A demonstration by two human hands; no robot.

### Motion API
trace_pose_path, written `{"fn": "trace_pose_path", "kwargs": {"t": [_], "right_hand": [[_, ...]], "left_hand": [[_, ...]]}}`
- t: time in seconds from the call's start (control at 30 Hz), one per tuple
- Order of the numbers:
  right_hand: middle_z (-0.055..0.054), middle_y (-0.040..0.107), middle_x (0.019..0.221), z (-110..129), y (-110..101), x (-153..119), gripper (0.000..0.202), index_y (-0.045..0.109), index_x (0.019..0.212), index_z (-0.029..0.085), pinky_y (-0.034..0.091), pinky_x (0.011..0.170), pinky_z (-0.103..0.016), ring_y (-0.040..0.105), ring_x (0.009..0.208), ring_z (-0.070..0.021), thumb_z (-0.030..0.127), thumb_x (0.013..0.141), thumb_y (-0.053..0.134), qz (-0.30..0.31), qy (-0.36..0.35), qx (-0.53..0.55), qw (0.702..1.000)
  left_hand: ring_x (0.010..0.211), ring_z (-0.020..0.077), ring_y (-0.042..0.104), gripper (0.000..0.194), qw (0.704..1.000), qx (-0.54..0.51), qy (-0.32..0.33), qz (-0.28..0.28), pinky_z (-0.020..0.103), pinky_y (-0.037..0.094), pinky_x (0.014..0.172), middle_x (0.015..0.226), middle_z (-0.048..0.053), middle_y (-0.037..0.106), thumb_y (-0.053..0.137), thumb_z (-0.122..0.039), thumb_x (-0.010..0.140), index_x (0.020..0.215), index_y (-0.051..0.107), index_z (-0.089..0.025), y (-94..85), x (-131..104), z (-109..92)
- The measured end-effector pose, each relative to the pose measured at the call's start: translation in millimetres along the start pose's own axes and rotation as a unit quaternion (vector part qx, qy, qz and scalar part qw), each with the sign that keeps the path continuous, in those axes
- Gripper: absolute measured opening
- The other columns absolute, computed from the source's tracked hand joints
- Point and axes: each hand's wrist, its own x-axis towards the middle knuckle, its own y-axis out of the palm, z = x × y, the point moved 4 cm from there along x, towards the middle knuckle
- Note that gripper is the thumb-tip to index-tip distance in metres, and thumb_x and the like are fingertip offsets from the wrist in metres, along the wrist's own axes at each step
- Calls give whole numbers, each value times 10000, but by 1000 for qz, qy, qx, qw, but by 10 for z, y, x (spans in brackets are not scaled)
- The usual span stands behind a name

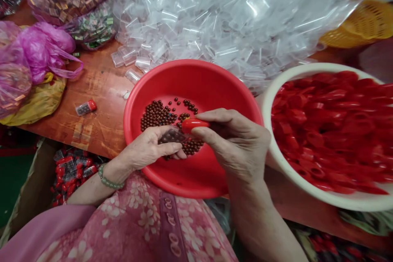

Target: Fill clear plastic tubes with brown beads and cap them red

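Holding the clear container (pixel 172 136) of brown balls over the red basin (pixel 196 182), probably so strays land inside. Left hand (pixel 147 147) curled loosely round it; right hand (pixel 242 143) pinching red cap (pixel 193 124) at container's end, contact unclear. Loose balls (pixel 155 114) below. Cream tub (pixel 267 110) beside basin, right side, likely for easy reach.

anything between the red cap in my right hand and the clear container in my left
Nothing visible: your right hand holds the red cap close beside the clear container in your left hand; whether they touch is unclear.
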Motion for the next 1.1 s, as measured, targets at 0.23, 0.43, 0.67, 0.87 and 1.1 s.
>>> {"fn": "trace_pose_path", "kwargs": {"t": [0.23,0.43,0.67,0.87,1.1], "right_hand": [[6,742,787,-2,-141,-54,125,746,877,250,550,586,-258,676,678,-136,242,766,803,44,-37,-143,988],[15,735,784,-11,-240,-112,144,747,871,259,581,635,-289,675,671,-140,249,746,818,-42,4,-136,990],[16,729,790,-62,100,-103,141,731,851,253,585,630,-260,687,691,-127,282,744,818,-76,45,-38,995],[16,721,782,-75,193,-137,120,706,832,240,515,438,-222,622,528,-99,249,754,797,-55,45,-27,997],[11,694,772,-106,284,-209,133,674,776,228,481,434,-223,614,564,-104,250,744,801,-138,41,-2,990]], "left_hand": [[698,106,631,303,1000,-22,3,9,252,494,737,728,25,701,763,-334,779,967,651,-125,-14,-3,17],[687,99,630,321,1000,-23,-2,-4,231,486,693,742,22,687,752,-345,788,1011,654,-136,-25,15,20],[674,94,616,268,999,-38,-11,1,230,488,663,746,8,657,742,-309,787,954,636,-130,8,31,10],[672,88,593,225,999,-44,4,26,231,489,677,740,6,634,713,-313,814,897,616,-128,23,38,-4],[668,97,551,89,1000,21,5,-13,246,469,697,701,-14,592,638,-202,849,829,567,-152,52,33,-3]]}}
